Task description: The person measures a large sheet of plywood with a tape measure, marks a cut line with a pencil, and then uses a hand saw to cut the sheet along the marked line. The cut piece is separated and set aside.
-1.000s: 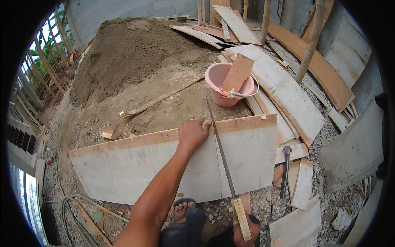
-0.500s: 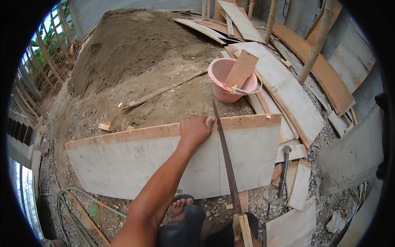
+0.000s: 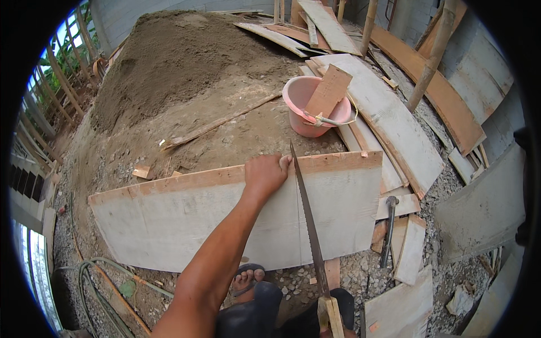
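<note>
My left hand (image 3: 266, 176) is closed over the top edge of a long whitish board (image 3: 225, 225), which stands on its edge across the ground. The thumb lies close beside the blade of a handsaw (image 3: 308, 217). The saw crosses the board's top edge, teeth toward the board, tip pointing away from me. A thin dark line runs down the board's face near the blade. At the lower edge of the picture my right hand (image 3: 350, 333) is wrapped round the saw's wooden handle (image 3: 332, 316); most of that hand is cut off. My sandalled foot (image 3: 248, 279) is at the board's lower edge.
A pink bucket (image 3: 301, 125) holding a piece of wood stands beyond the board. A hammer (image 3: 389, 231) lies right, among offcuts and gravel. Behind are a sand heap (image 3: 186, 62) and stacked panels (image 3: 389, 112). A hose (image 3: 84, 276) coils at left.
The whole view has shifted very slightly. The saw has moved a little back toward me; my left hand keeps its hold on the board.
</note>
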`<state>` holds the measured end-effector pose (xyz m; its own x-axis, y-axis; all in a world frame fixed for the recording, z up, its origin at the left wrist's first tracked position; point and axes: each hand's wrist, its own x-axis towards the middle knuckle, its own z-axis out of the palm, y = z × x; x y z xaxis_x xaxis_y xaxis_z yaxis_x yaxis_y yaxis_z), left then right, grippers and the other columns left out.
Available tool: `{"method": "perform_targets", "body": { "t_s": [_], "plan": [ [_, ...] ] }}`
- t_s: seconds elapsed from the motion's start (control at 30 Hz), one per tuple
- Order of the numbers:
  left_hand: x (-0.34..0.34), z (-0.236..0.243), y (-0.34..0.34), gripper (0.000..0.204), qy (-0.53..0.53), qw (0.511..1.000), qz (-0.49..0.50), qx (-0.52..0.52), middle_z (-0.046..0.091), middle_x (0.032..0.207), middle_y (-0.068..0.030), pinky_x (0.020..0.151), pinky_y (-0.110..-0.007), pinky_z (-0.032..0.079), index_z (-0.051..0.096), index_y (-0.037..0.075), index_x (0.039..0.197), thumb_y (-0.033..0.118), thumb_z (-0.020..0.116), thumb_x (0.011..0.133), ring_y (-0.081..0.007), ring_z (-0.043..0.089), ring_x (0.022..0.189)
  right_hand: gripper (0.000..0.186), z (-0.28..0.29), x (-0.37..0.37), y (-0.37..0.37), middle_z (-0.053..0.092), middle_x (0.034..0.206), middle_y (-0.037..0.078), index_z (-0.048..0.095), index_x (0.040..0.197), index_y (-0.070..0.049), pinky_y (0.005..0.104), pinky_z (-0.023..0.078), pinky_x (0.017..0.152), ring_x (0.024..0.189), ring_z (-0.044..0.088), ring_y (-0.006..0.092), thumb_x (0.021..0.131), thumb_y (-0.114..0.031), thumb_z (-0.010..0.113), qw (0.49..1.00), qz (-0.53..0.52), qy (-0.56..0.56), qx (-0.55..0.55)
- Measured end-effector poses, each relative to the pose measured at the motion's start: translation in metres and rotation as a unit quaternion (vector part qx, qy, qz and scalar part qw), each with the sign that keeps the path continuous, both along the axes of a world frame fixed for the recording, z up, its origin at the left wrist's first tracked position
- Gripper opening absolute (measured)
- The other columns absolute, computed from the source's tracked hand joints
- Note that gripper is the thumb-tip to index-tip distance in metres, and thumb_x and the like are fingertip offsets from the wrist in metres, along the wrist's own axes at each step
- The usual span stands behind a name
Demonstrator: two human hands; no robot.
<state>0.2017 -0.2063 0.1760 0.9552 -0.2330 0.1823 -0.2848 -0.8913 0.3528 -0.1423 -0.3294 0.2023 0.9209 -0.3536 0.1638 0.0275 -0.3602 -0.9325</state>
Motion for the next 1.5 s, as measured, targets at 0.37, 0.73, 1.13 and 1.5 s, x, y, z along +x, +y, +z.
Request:
{"method": "perform_targets", "body": {
  "t_s": [0.37, 0.73, 1.13, 1.5],
  "plan": [
    [-0.035, 0.036, 0.011, 0.046, -0.001, 0.997, -0.067, 0.039, 0.066, 0.072, -0.0186, 0.062, -0.051, 0.048, 0.067, 0.009, 0.09, 0.048, 0.043, 0.096, -0.0386, 0.064, 0.07, 0.026, -0.045, 0.093, 0.015, 0.065, 0.079, 0.01, 0.061, 0.105, 0.01, 0.0265, 0.049, 0.064, 0.071, 0.06, 0.0125, 0.081, -0.001, 0.06, 0.997, -0.015, -0.06, 0.054],
    [-0.001, 0.024, 0.011, 0.053, 0.027, 0.999, -0.045, 0.002, 0.066, 0.08, -0.0234, 0.072, -0.051, 0.048, 0.069, 0.006, 0.087, 0.049, 0.04, 0.095, -0.0426, 0.063, 0.078, 0.051, -0.041, 0.084, 0.0, 0.062, 0.076, 0.011, 0.049, 0.126, 0.014, 0.0256, 0.048, 0.062, 0.064, 0.058, 0.0139, 0.088, -0.018, 0.058, 0.983, 0.033, -0.098, 0.153],
    [0.044, -0.012, 0.004, 0.061, 0.036, 0.998, -0.044, 0.015, 0.067, 0.087, -0.0249, 0.075, -0.05, 0.05, 0.07, 0.001, 0.085, 0.047, 0.032, 0.098, -0.0434, 0.064, 0.082, 0.04, -0.1, 0.139, 0.014, 0.066, 0.089, 0.02, 0.052, 0.125, 0.008, 0.0308, 0.052, 0.069, 0.075, 0.064, 0.0184, 0.089, -0.01, 0.052, 0.994, 0.017, -0.072, 0.086],
    [0.083, -0.054, -0.001, 0.062, 0.025, 0.999, -0.008, 0.032, 0.067, 0.081, -0.0239, 0.074, -0.05, 0.049, 0.071, 0.0, 0.079, 0.048, 0.036, 0.096, -0.0423, 0.065, 0.078, 0.034, 0.003, 0.025, 0.011, 0.066, 0.102, 0.027, 0.059, 0.113, 0.012, 0.0371, 0.054, 0.077, 0.092, 0.069, 0.0338, 0.089, -0.012, 0.058, 1.0, -0.008, -0.019, -0.02]
  ]
}}
